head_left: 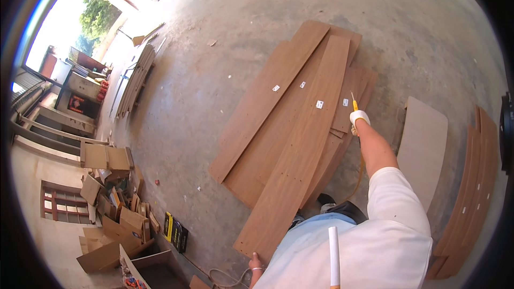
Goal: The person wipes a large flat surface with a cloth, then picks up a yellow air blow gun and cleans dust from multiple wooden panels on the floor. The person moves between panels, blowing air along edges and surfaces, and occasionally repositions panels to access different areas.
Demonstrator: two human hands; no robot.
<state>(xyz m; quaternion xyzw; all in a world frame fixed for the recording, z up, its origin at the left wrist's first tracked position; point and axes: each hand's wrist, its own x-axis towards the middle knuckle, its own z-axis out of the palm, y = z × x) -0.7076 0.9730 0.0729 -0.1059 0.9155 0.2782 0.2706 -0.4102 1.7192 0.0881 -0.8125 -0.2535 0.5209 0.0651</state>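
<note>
In my gloved right hand is a yellow air blow gun with a thin metal tip, pointing away from me; a yellowish hose hangs below the hand. It is held just over the right side of a stack of brown boards. My bare left hand grips the near end of the top brown board, which lies slantwise across the others. Its thumb shows at the board's edge; the other fingers are mostly hidden. Small white labels stick to several boards, including the left board.
To the right lie a grey-beige panel and more brown boards. Scrap cardboard and a black-yellow box sit at left, near a cable. Farther off stands a board stack. A white cigarette juts up close to the camera.
</note>
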